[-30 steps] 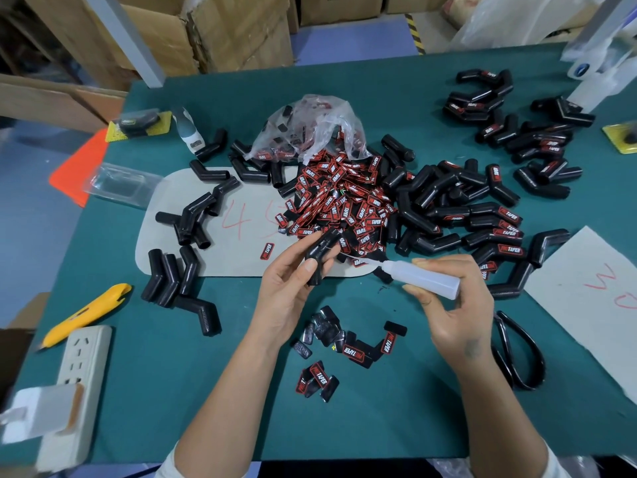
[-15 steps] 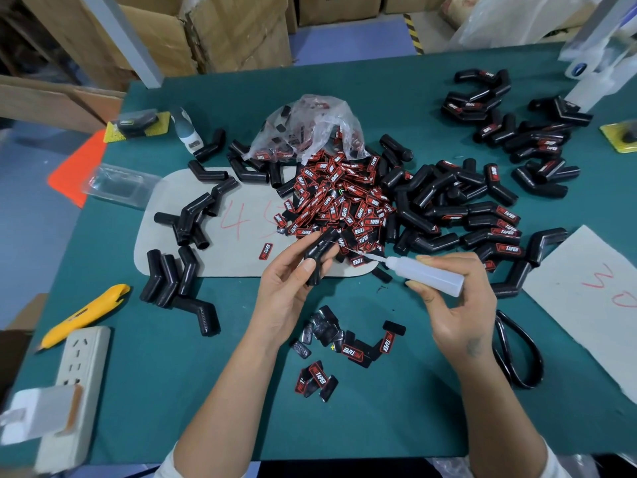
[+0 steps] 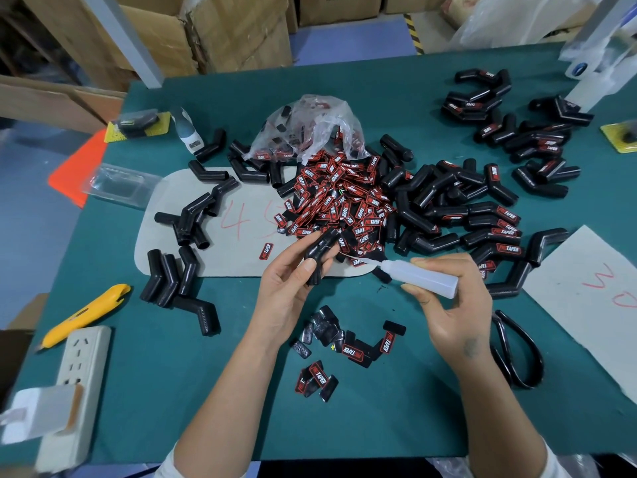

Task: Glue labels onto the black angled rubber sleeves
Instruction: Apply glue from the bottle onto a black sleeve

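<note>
Green cloth covered the surface (image 3: pixel 138 374), with cardboard boxes (image 3: pixel 220 36) stacked behind it. At the far left lay a white power strip (image 3: pixel 74 388) and a yellow utility knife (image 3: pixel 86 313). Next came a pale card (image 3: pixel 241 236) marked in red, with plain black angled sleeves (image 3: pixel 172 281) scattered on and around it. Beyond it a clear bag (image 3: pixel 310 129) spilled a heap of red-and-black labels (image 3: pixel 341 208). The left hand (image 3: pixel 286 291) held one sleeve (image 3: pixel 319 258) above the card's near edge, thumb and fingers curled round it. A few loose labels (image 3: pixel 351 351) lay on the cloth between the two forearms. The right hand (image 3: pixel 455 312) gripped a translucent glue bottle (image 3: pixel 420 276), fingers wrapped round its body, the thin nozzle pointing left toward the held sleeve; whether the tip touched it I could not tell. Farther right lay labelled sleeves (image 3: pixel 496 236) in a pile, black scissors (image 3: pixel 517 353) and a white sheet (image 3: pixel 593 298).
</note>
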`<state>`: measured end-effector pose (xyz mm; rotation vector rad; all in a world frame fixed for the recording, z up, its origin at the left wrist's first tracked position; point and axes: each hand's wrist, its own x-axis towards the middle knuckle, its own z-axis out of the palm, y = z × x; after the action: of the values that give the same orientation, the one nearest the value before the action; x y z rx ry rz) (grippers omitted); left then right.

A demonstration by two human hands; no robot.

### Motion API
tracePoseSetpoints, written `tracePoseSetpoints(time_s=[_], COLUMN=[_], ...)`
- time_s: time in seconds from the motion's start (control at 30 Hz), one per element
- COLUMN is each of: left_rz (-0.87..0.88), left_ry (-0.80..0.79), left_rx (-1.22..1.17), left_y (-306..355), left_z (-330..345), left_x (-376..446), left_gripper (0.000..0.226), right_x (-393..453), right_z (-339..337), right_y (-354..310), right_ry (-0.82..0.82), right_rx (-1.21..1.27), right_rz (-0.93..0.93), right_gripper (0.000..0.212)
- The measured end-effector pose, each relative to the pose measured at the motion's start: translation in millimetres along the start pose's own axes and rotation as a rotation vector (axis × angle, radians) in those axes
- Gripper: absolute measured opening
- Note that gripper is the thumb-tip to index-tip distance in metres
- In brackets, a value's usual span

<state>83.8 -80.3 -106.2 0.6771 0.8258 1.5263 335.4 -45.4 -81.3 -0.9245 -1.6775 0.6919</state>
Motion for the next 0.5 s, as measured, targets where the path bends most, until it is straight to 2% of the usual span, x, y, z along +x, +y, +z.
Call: tracePoseSetpoints(time_s=[0.5], left_rz=[0.0], left_ry=[0.019], left_rx=[0.001], left_y=[3.7], left_z=[5.0], left_x=[-1.3], left_gripper=[0.045], right_x=[0.1], right_z=[-0.1], right_y=[0.1], right_ry=[-0.025], right_rx=[0.015], right_rz=[-0.002], right_gripper=[0.033])
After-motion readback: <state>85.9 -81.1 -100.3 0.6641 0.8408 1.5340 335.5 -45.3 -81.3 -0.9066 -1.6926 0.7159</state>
